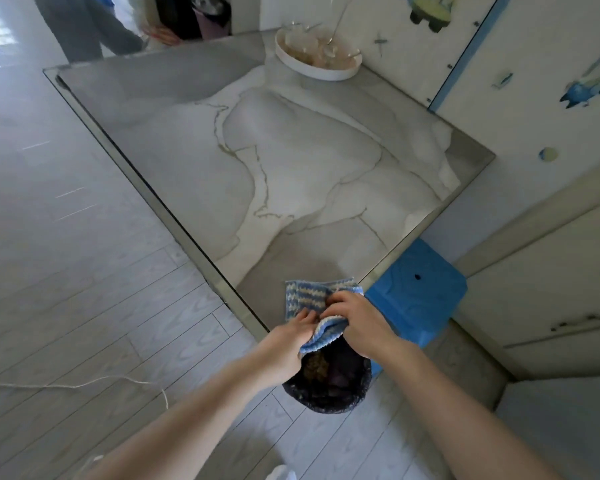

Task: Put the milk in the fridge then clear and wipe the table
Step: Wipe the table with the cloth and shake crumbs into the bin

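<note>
Gripping the cloth (309,296), the left hand (284,344) and right hand (359,322) are curling their fingers (338,300) round its bunched edge, its far end lying on the surface (291,168) just beyond the fingers. The bin (329,389) is sitting below them; holding the fold over it is looking advisable.

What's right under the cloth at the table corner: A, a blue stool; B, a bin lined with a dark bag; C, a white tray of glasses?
B: the bin with its dark bag sits just below the cloth held by the left hand and right hand.
</note>
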